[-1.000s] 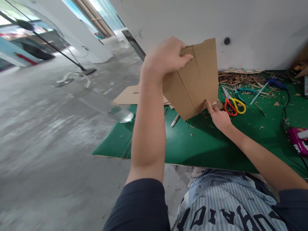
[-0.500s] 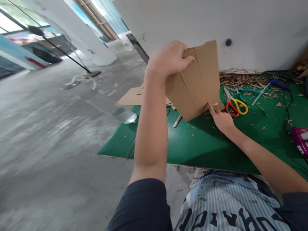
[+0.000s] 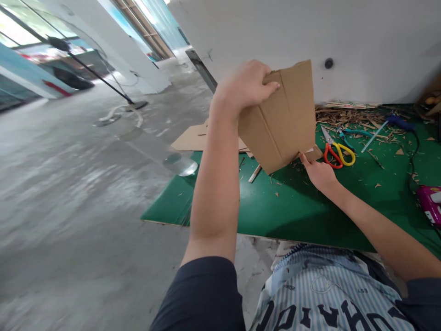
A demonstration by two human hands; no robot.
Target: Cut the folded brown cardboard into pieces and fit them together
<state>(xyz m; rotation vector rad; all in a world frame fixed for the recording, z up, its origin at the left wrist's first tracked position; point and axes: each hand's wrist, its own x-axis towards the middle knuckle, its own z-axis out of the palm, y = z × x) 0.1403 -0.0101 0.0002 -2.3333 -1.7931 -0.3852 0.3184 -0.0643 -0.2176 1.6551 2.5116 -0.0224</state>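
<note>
A creased brown cardboard piece (image 3: 285,115) is held up, tilted, over the green tabletop. My left hand (image 3: 250,85) grips its upper left edge, thumb on the near face and the other fingers behind. Low on the same piece, my right hand (image 3: 319,172) pinches the bottom edge; some of its fingers are hidden under the cardboard. A small cardboard strip (image 3: 315,153) with a whitish patch shows just behind my right fingers. Scissors (image 3: 337,154) with one red and one yellow handle lie right of that hand, beside teal-handled pliers (image 3: 354,132).
Cardboard scraps (image 3: 347,116) are heaped along the wall. A blue glue gun (image 3: 399,122) with a glue stick lies at the right, its cord running towards a magenta box (image 3: 429,202). Flat cardboard (image 3: 189,138) and a clear cylinder (image 3: 181,164) are at the table's left end.
The view has shifted slightly. Both hands keep their places on the cardboard, with only a slight movement of the right fingertip at the bottom edge.
</note>
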